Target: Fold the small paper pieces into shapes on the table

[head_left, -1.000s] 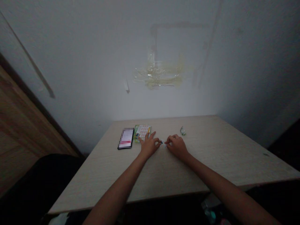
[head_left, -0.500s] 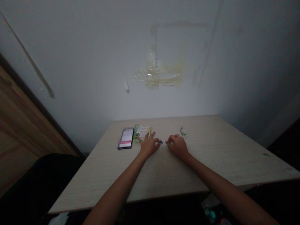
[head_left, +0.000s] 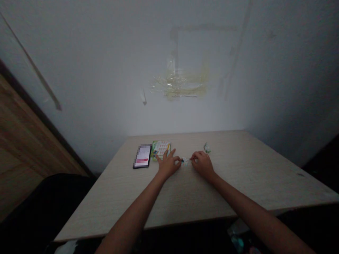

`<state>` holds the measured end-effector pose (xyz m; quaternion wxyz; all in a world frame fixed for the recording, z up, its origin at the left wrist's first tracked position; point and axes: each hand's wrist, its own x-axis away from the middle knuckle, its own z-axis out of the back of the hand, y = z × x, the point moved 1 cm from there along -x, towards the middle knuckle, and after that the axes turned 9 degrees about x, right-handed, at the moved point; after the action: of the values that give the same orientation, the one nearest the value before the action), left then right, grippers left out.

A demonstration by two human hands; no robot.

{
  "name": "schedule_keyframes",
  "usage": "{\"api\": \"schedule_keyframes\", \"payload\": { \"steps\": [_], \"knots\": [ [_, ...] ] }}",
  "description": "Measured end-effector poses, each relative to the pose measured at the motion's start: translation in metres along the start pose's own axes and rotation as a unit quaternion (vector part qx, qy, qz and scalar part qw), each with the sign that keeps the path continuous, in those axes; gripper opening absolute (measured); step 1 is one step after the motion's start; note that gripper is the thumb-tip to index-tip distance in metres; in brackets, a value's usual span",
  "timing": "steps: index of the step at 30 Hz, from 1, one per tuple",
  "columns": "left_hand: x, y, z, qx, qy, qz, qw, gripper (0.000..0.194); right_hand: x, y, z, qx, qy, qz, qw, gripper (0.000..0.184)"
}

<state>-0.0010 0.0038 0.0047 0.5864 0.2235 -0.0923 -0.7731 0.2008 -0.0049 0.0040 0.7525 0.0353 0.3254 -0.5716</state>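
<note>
Between my hands, just over the table, is a small crinkled white piece with blue marks [head_left: 185, 161], like a wrapper; its exact kind is too small to make out. Thumb and forefinger of my left hand [head_left: 167, 165] pinch its left end, while the other fingers spread toward a green-and-white printed booklet [head_left: 161, 148]. At the right end, my right hand [head_left: 202, 164] is closed in a pinch with its fingers curled. Beyond the right hand lies a crumpled green-and-white scrap [head_left: 207, 147].
A phone with a lit screen [head_left: 142, 156] lies left of the booklet. The pale wooden table [head_left: 185, 201] meets a wall [head_left: 111, 70] at its back edge. Old clear tape [head_left: 182, 86] clings to the wall. A dark shape [head_left: 47, 204] stands at the left.
My right hand has shifted slightly right, and the small white piece looks drawn out wider between the hands. My left hand has stayed in place.
</note>
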Motion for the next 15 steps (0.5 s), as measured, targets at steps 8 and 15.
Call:
{"api": "schedule_keyframes", "payload": {
  "steps": [8,15],
  "knots": [
    [-0.003,0.009,-0.001,-0.009,0.034,-0.013,0.999,0.020,-0.001,-0.007,-0.003,-0.021,-0.018,0.087,0.996,0.014],
    [-0.003,0.012,-0.001,-0.009,0.030,-0.001,1.000,0.018,0.000,-0.011,-0.003,0.018,-0.034,0.062,0.997,0.012]
  ]
}}
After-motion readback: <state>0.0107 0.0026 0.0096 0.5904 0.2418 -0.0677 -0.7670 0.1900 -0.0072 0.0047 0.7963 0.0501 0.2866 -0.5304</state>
